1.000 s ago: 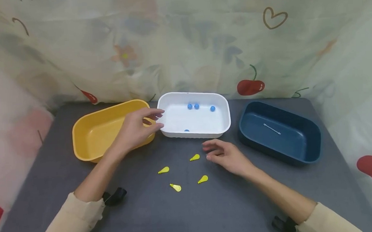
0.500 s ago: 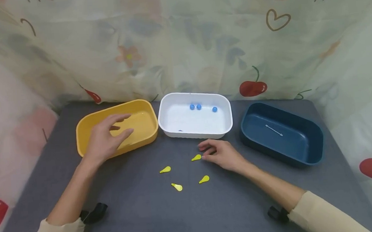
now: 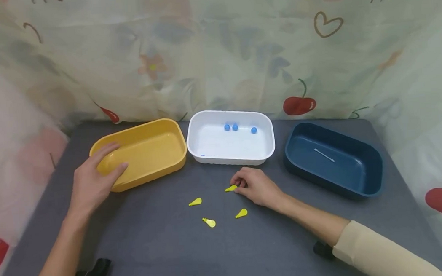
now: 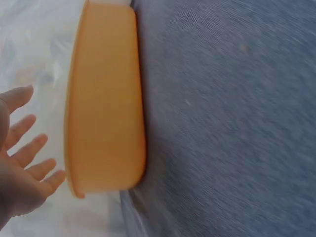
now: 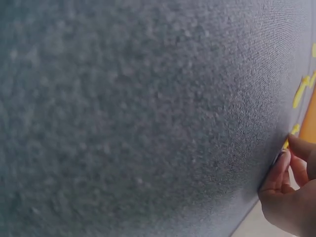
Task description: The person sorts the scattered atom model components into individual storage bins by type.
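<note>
In the head view my right hand [image 3: 258, 188] pinches the wide end of a small flat yellow bulb-shaped piece [image 3: 230, 189] on the dark table. The right wrist view shows thumb and fingertips together at that piece [image 5: 286, 144], partly covering it. More such yellow pieces lie nearer the front: one on the left [image 3: 196, 202], one in the middle [image 3: 209, 222], one on the right [image 3: 241, 213]. My left hand [image 3: 92, 181] hovers at the left end of the yellow tub [image 3: 153, 176], holding nothing. Its fingers are spread in the left wrist view, beside the tub's wall [image 4: 106, 108].
A white tub [image 3: 230, 159] with several blue balls [image 3: 235, 127] stands at the back centre, one ball mostly hidden by its front wall. To the right, a dark blue tub [image 3: 335, 181] holds a thin white rod [image 3: 324, 155]. A printed curtain [image 3: 208, 50] hangs behind the table.
My left hand has drawn back leftward from the white tub to the yellow tub's left end. My right hand has moved slightly left and closed on the yellow piece. A blue ball has rolled left.
</note>
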The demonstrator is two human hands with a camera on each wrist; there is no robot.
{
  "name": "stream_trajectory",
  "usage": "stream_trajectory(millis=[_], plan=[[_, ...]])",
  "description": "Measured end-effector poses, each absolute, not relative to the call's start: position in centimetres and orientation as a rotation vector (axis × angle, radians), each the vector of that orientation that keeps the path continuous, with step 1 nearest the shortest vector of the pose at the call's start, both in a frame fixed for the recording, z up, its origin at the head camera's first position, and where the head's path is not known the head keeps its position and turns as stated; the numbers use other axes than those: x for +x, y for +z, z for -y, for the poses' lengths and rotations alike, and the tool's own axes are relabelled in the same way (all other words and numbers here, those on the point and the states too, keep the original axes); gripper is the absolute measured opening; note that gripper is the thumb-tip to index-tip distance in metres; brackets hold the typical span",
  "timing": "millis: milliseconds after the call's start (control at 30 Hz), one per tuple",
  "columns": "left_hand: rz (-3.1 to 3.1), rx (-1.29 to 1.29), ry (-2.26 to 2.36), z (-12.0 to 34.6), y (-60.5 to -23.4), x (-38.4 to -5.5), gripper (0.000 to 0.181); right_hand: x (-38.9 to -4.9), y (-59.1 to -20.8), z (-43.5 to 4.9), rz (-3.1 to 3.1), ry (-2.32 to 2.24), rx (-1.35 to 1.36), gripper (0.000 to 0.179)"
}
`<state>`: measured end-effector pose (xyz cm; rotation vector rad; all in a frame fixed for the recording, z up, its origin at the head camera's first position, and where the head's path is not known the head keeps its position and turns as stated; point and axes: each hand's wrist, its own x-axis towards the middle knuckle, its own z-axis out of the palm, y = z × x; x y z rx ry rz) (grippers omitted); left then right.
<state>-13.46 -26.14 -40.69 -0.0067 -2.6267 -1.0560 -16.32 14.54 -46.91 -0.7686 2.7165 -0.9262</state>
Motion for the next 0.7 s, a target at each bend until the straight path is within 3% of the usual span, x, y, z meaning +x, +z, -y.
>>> stream_trajectory(millis=[200, 533, 700], plan=[[2.657, 0.068, -1.054, 27.4, -41.8, -12.9, 0.063, -16.5, -46.5, -14.2, -2.698, -0.872, -0.783, 0.013], [2.829, 0.208, -1.097, 28.8, -43.8, -12.7, 0.104, -16.3, -46.7, -13.8, -2.751, -0.774, -0.867, 0.012], [2.844, 0.261, -1.105, 29.2, -44.9, -12.5, 0.111, -16.6, -46.8, -13.1, -2.778, -0.754, -0.943, 0.011]])
